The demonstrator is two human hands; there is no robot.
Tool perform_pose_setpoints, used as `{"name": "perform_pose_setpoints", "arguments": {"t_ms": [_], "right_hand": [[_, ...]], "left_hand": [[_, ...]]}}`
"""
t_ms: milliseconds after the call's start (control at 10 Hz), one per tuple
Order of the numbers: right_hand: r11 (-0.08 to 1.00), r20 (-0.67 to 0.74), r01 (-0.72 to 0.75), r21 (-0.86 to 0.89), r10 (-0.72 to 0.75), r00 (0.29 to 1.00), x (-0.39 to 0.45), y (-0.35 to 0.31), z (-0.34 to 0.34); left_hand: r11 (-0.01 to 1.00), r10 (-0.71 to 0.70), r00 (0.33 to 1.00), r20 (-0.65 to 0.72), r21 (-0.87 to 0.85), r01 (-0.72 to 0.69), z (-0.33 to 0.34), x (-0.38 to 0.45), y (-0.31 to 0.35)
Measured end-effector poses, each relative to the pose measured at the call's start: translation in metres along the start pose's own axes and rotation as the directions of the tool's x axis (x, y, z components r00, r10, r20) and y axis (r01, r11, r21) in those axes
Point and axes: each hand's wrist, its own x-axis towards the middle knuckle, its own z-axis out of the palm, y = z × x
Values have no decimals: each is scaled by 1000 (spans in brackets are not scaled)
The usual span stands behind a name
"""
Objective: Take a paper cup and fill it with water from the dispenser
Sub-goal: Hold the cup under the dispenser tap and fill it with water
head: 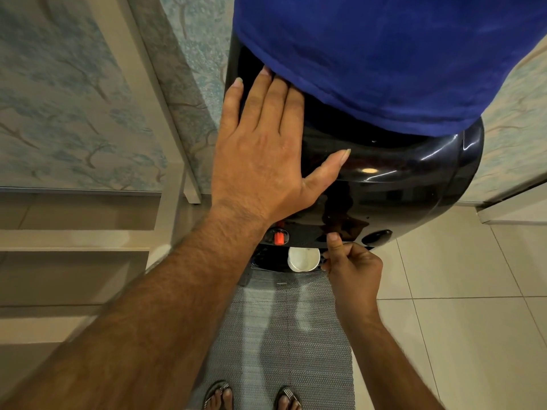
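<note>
- The paper cup is white and plain, with a thin rolled rim; its inside looks pale, and whether any water is in it cannot be told.
- It stands upright, mouth facing up toward the camera, so its long axis runs vertically; the round opening shows almost in full, with its far edge tucked under the black front of the dispenser.
- The cup sits in the dark recess at the foot of the dispenser's front panel, just right of the orange tap and left of a dark round tap.
- The right hand is at the cup's right side, fingers curled in against the cup wall and gripping it, thumb raised and pressed against the panel above.
- The left hand lies flat on the dispenser's glossy top, fingers straight and spread, holding nothing; the fingertips touch the edge of a blue cloth cover over the bottle.
- A grey woven mat lies on the pale floor tiles in front of the machine, with two sandalled feet at its near end.
</note>
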Motion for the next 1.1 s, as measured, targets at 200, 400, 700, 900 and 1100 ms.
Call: {"name": "perform_pose_setpoints", "arguments": {"t_ms": [200,400,700,900,1100], "right_hand": [[1000,2,9,-6,-9,1000,0,-1,0],[1000,4,14,0,-14,1000,-1,-1,0],[1000,3,8,24,-8,1000,1,1,1],[1000,3,15,17,-15,1000,0,1,0],[1000,-1,12,14,-12,1000,0,0,1]], "left_hand": [[1000,1,1000,-3,2,-1,0,0,0],[1000,5,1000,-6,8,-5,0,0,0],[1000,4,1000,-15,8,-4,0,-1,0],[1000,4,1000,-9,13,-4,0,0,0],[1000,3,1000,-6,10,-3,0,0,0]]}}
